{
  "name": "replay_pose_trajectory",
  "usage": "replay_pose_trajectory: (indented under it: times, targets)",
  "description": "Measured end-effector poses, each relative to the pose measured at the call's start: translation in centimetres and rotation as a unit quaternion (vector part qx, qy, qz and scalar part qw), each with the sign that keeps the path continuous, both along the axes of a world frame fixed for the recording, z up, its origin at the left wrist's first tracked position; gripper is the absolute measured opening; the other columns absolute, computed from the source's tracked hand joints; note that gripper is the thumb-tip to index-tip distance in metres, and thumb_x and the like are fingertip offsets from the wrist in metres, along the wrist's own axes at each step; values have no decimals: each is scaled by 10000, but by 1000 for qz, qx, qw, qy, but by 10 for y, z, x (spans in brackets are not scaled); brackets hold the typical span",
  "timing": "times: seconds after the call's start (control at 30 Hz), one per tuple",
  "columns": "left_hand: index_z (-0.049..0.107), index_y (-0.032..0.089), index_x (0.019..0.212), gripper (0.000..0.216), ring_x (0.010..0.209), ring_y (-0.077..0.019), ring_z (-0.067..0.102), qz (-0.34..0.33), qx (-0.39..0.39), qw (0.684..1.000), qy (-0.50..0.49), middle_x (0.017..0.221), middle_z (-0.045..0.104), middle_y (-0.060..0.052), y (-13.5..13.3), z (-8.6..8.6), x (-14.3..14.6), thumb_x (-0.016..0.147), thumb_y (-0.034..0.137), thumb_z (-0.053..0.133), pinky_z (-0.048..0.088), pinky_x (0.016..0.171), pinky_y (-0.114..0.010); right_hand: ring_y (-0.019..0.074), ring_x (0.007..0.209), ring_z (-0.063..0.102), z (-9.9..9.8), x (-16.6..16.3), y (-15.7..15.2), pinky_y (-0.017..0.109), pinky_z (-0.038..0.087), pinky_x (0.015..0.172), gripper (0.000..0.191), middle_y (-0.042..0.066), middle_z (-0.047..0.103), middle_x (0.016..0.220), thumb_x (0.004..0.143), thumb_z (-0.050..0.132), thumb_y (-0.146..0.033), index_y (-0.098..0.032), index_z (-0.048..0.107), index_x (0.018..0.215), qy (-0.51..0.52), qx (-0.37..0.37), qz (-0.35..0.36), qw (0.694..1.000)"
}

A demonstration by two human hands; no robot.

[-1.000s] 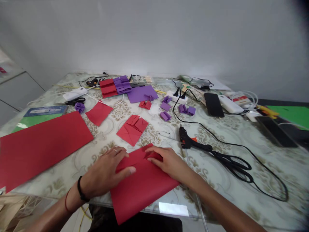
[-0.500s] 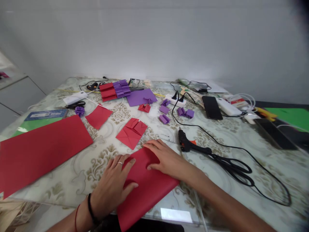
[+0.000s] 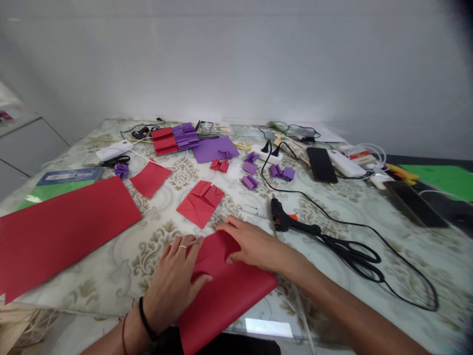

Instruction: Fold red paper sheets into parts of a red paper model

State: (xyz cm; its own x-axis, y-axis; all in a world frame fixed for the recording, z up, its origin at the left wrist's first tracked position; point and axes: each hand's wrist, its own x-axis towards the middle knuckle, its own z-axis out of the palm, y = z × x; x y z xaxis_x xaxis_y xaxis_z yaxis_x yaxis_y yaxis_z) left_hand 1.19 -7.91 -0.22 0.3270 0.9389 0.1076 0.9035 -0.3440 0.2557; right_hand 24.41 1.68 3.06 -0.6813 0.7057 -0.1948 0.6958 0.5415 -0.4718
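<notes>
A sheet of red paper [image 3: 229,291], folded over with a rounded bend along its near side, lies at the table's front edge. My left hand [image 3: 175,276] rests on its left side, fingers stretched forward and thumb apart on the paper. At the far right edge of the sheet, my right hand [image 3: 249,244] has its fingers curled over the paper, with the thumb bent against the surface; the paper bulges between them. Just beyond my hands lies a folded red paper piece [image 3: 200,203] with crease lines.
On the left lie a large red sheet [image 3: 66,231] and a smaller red piece [image 3: 151,178]. A black glue gun [image 3: 283,217] and black-handled scissors [image 3: 354,254] are on the right, with a looping cable. Several purple folded pieces [image 3: 250,182], a power strip [image 3: 271,155] and a phone [image 3: 321,165] sit farther back.
The far edge of the red paper bends up more under my right hand, and a crease shows near my left fingers. Both hands have shifted only slightly.
</notes>
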Motion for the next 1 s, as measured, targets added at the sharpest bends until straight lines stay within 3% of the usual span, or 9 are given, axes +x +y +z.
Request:
replay_pose_trajectory:
  times: [0.13, 0.3, 0.4, 0.53, 0.67, 0.73, 0.8, 0.9, 1.0]
  targets:
    - [485, 178, 1491, 764, 1289, -407, 577, 5, -3, 1000, 18, 1379, 639, -168, 2, 2, 2, 841, 360, 842, 488, 1058, -568, 366, 1295, 555, 1, 0, -2, 514, 419, 1115, 484, 129, 627, 1329, 815, 853, -244, -221, 662, 1259, 1, 22, 15, 1000]
    - [553, 150, 1431, 737, 1266, -419, 587, 10, -23, 999, 34, 1315, 665, -176, 5, 9, 6, 802, 331, 890, 479, 1063, -585, 330, 1306, 543, 4, 1, -4, 468, 424, 1116, 368, 116, 588, 1395, 803, 852, -194, -206, 672, 1124, 15, 13, 25, 999]
    - [571, 156, 1405, 738, 1295, -425, 570, 25, -61, 998, 24, 1290, 671, -164, 7, 17, 10, 773, 321, 914, 455, 1093, -591, 314, 1234, 600, 3, 2, -6, 428, 479, 1042, 522, 121, 599, 1374, 809, 829, -185, -208, 618, 1286, 17, -5, 6, 1000]
    - [558, 165, 1404, 699, 1295, -398, 610, 43, -167, 985, -4, 1433, 603, -205, 12, 28, 13, 792, 248, 886, 485, 1072, -524, 329, 1263, 591, 1, 3, -8, 428, 483, 1028, 753, 145, 582, 1394, 779, 851, -199, -216, 524, 1457, 24, -22, -21, 999]
    - [621, 181, 1310, 559, 1076, -385, 738, 30, -227, 973, -18, 1192, 761, -157, 20, 32, 9, 804, 246, 849, 547, 897, -457, 322, 1142, 613, 3, 6, -8, 430, 493, 959, 464, 89, 666, 1145, 740, 895, -244, -207, 675, 1147, 52, -32, -29, 998]
    - [687, 193, 1167, 402, 989, -367, 755, 14, -245, 969, -30, 1036, 800, -113, 28, 34, 4, 801, 266, 837, 533, 831, -408, 286, 1059, 630, 6, 9, -7, 393, 499, 913, 292, 49, 676, 1033, 758, 886, -233, -220, 690, 975, 76, -42, -28, 996]
    - [717, 203, 1005, 249, 904, -315, 750, -10, -261, 964, -56, 946, 801, -70, 38, 36, -3, 803, 301, 824, 504, 774, -346, 257, 1013, 636, 11, 14, -5, 376, 500, 897, 200, 41, 671, 1025, 816, 844, -253, -231, 691, 943, 99, -43, -37, 993]
    - [693, 204, 857, 170, 795, -215, 697, -44, -265, 957, -114, 853, 771, -5, 57, 42, -15, 839, 351, 776, 452, 722, -275, 268, 1077, 631, 17, 27, 3, 436, 480, 998, 273, 73, 663, 1160, 895, 767, -357, -257, 682, 1135, 212, -37, -131, 968]
    - [606, 188, 766, 261, 703, -174, 575, -22, -219, 961, -165, 749, 668, 16, 73, 53, -24, 892, 401, 688, 379, 656, -269, 306, 1233, 609, 16, 39, 13, 497, 452, 1092, 477, 111, 647, 1306, 900, 726, -537, -279, 612, 1285, 369, -53, -246, 895]
